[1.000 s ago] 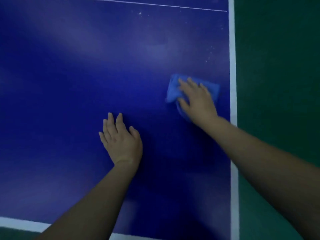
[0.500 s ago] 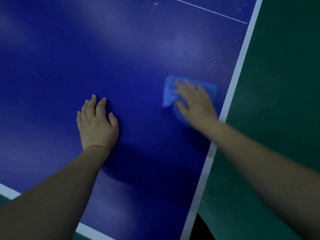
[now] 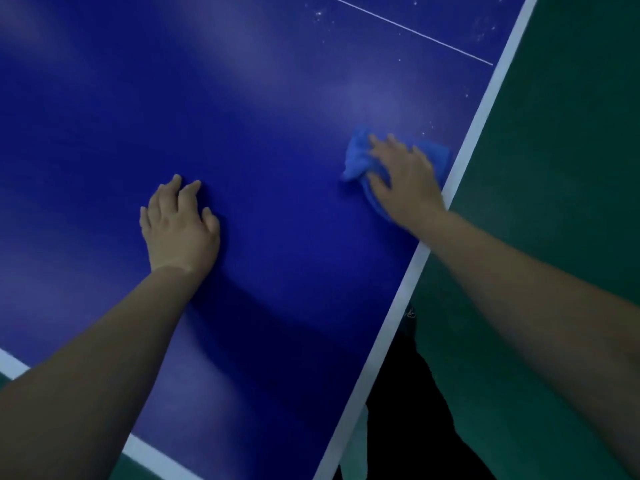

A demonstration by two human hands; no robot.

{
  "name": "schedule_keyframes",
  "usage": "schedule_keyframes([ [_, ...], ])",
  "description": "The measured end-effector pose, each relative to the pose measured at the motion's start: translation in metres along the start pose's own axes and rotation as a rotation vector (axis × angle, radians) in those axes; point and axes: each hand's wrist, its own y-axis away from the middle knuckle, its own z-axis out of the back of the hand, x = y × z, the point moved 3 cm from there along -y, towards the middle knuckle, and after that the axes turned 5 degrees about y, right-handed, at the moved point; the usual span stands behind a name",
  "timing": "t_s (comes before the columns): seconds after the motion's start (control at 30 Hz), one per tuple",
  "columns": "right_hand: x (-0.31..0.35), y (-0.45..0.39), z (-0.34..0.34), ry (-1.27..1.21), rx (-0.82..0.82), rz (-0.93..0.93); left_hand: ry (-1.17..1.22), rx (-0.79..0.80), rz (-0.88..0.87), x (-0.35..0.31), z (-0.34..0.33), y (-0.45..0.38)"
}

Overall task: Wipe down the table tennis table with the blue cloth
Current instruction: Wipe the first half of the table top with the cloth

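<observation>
Dark green floor fills the right side of the view, and a small part of it shows at the bottom left corner too. On the left of it lies the table tennis table, with a deep blue top that takes most of the picture. One broad white edge line runs along the right side of the table, and a second white edge line crosses the lower left corner. One thin white line crosses the top far from the person. Some small white specks are on the blue surface near this thin line and near the right edge. Pale reflections of light lie over the top.

Two bare hands are on the table, and one cloth. The blue cloth is crumpled and lies on the table just beside the right white edge line. The right hand presses on it from above, the fingers straight and a little spread, and the cloth shows on both sides of the hand. The left hand rests flat on the bare blue top, well apart from the cloth, its fingers quite straight and close together, holding nothing. Below the right forearm a dark shape stands beside the table edge; what it is I cannot tell.
</observation>
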Motion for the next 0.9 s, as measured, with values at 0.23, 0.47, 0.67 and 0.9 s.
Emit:
schedule_keyframes([
  [0.23,-0.020,-0.027,0.005,-0.067,-0.082,-0.059,0.011,-0.183,0.465,-0.070,-0.027,-0.013],
  [0.47,-0.102,-0.120,0.025,-0.006,0.037,0.116,-0.044,-0.259,0.593,-0.084,-0.043,-0.014],
  [0.67,-0.086,-0.098,0.023,-0.049,-0.028,-0.048,-0.058,-0.254,0.602,-0.089,-0.041,-0.015],
  [0.9,-0.086,-0.115,0.026,-0.023,0.124,0.413,-0.076,-0.269,0.577,-0.089,-0.040,-0.013],
])
